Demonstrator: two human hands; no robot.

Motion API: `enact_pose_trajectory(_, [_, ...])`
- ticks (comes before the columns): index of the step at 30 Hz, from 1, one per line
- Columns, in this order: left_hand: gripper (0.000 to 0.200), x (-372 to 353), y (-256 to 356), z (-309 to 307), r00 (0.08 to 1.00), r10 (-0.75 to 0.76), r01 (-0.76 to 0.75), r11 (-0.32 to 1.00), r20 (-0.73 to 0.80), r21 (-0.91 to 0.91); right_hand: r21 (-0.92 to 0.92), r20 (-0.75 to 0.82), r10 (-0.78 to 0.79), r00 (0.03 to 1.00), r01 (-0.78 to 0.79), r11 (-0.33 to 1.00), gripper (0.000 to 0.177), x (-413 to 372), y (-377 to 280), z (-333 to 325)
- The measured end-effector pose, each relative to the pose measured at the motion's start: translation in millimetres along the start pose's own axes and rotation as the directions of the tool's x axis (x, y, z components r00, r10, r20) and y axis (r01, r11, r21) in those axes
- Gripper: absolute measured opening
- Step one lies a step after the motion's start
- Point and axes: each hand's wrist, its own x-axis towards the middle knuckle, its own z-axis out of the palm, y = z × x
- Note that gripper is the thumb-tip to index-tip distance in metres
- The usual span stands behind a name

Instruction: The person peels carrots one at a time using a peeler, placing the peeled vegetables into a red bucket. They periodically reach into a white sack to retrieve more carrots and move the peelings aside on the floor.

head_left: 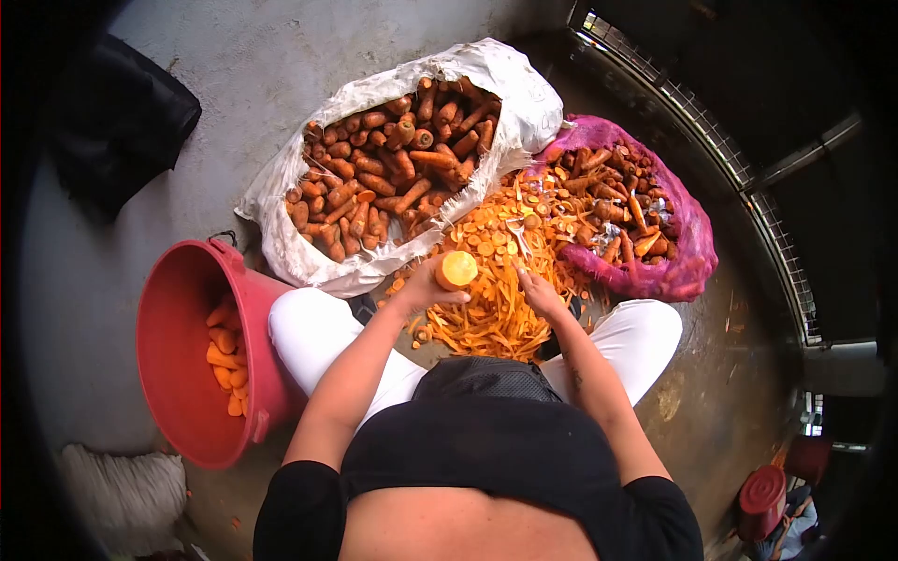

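Observation:
My left hand (pixel 426 285) grips a peeled carrot (pixel 456 269), its cut end facing the camera. My right hand (pixel 540 290) holds a metal peeler (pixel 517 234) just right of the carrot. Both hands hover over a heap of orange peelings and carrot ends (pixel 496 280) on the floor between my knees. A white sack (pixel 309 252) full of unpeeled carrots lies open ahead on the left. A pink mesh bag (pixel 692 234) with more carrots lies ahead on the right.
A red bucket (pixel 173 346) holding several peeled carrots stands at my left knee. A dark bag (pixel 117 117) lies far left on the concrete floor, a pale cloth (pixel 122 491) near left. A metal grille (pixel 711 140) runs along the right; a small red container (pixel 762 496) sits lower right.

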Motion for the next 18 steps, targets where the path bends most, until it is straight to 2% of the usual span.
enact_pose_trajectory(2, [0.050, 2, -3, 6, 0.994, 0.096, -0.090, 0.990, -0.048, 0.109, 0.017, -0.195, -0.163, 0.967, 0.169, 0.985, 0.049, -6, -5, 7])
enact_pose_trajectory(3, [0.050, 3, -6, 7, 0.987, 0.142, -0.130, 0.980, -0.072, 0.150, 0.013, -0.291, -0.239, 0.927, 0.253, 0.967, 0.046, -14, -14, 11])
enact_pose_trajectory(4, [0.049, 5, -10, 7, 0.977, 0.189, -0.169, 0.967, -0.095, 0.192, 0.019, -0.375, -0.390, 0.841, 0.427, 0.904, 0.037, -38, -46, 5])
enact_pose_trajectory(5, [0.049, 5, -7, 8, 0.965, 0.236, -0.204, 0.950, -0.115, 0.235, -0.006, -0.357, -0.426, 0.832, 0.454, 0.891, 0.035, -45, -54, 6])
enact_pose_trajectory(8, [0.049, 2, 1, 12, 0.966, 0.157, -0.123, 0.978, -0.207, 0.170, -0.082, -0.284, -0.520, 0.805, 0.520, 0.850, 0.029, -60, -66, 5])
enact_pose_trajectory(11, [0.046, 4, -11, 5, 0.978, 0.031, -0.004, 0.992, -0.206, 0.129, -0.197, -0.190, -0.646, 0.739, 0.616, 0.763, 0.026, -72, -78, 3])
enact_pose_trajectory(12, [0.042, 3, -11, 5, 0.985, -0.033, 0.018, 0.996, -0.170, -0.090, -0.225, -0.176, -0.655, 0.735, 0.618, 0.754, 0.024, -75, -81, 2])
enact_pose_trajectory(14, [0.038, 1, -9, 5, 0.990, -0.126, 0.077, 0.862, -0.064, -0.500, -0.067, -0.234, -0.560, 0.795, 0.561, 0.825, 0.024, -74, -83, 2])
enact_pose_trajectory(15, [0.039, 0, -8, 1, 0.990, -0.142, 0.110, 0.778, -0.003, -0.619, 0.016, -0.253, -0.509, 0.823, 0.529, 0.848, 0.024, -73, -84, 3])
enact_pose_trajectory(16, [0.042, -1, -6, -3, 0.987, -0.150, 0.147, 0.675, 0.060, -0.723, 0.072, -0.421, -0.550, 0.721, 0.631, 0.772, 0.027, -67, -83, 9])
enact_pose_trajectory(17, [0.047, -1, -5, -7, 0.981, -0.149, 0.186, 0.558, 0.123, -0.809, 0.209, -0.407, -0.479, 0.778, 0.590, 0.780, 0.029, -60, -77, 11])
enact_pose_trajectory(18, [0.059, 0, 4, -5, 0.976, -0.210, 0.171, 0.592, 0.054, -0.788, 0.342, -0.381, -0.407, 0.830, 0.535, 0.772, 0.031, -54, -69, 10])
